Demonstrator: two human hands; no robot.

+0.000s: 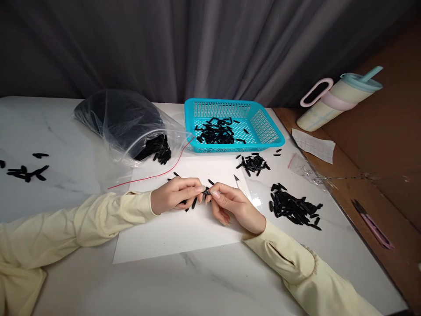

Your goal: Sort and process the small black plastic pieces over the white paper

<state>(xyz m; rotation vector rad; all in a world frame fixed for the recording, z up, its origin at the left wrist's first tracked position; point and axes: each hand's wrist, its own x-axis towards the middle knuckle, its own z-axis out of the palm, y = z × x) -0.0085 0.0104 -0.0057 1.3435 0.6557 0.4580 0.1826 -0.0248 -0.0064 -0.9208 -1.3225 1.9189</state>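
At the left edge of the frame a few loose black pieces (24, 172) lie on the white marble table (66, 131). At centre, over a white paper sheet (177, 232), the left hand (174, 196) and right hand (232, 206) pinch one small black plastic piece (206, 192) between their fingertips. Right of them lies a pile of black pieces (294, 208); above, a turquoise plastic basket (266, 127).

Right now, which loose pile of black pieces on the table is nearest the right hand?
The large pile just right of the right hand, off the white sheet. The pile before the blue basket and the far-left scatter lie farther away.
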